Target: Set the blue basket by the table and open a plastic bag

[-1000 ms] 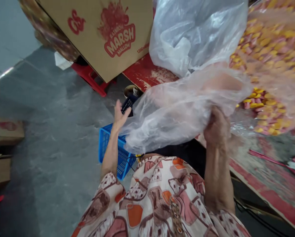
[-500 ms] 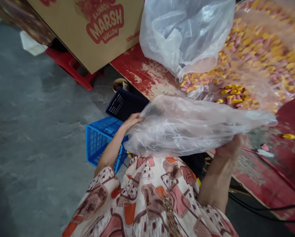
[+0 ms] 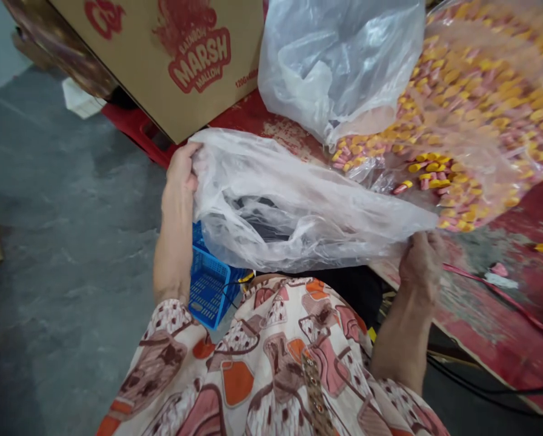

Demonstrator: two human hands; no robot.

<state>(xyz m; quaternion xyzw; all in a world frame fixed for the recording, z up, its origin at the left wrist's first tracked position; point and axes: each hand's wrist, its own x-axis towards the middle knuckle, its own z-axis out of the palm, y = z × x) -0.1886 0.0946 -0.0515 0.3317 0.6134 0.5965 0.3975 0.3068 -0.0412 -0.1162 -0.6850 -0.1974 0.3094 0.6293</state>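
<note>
Head view. A worn red table (image 3: 503, 339) with scuffed, peeling paint runs from upper centre to lower right above a grey concrete floor (image 3: 71, 242). On the table lies a large clear bag of yellow and pink candies (image 3: 476, 115), with a crumpled empty plastic bag (image 3: 339, 60) resting on its left part. A cardboard box printed "Rainbow Marsh Mallow" (image 3: 171, 54) stands at upper left, beside the table's end. A blue plastic basket (image 3: 210, 284) sits on the floor near the person's lap. Both forearms reach forward and hold a clear plastic bag (image 3: 299, 212) stretched between them over the lap and table edge. The left hand (image 3: 180, 172), raised, has its fingers pinched on the bag's left end; the right hand (image 3: 421, 263), lower, has its fingers closed on the right end.
</note>
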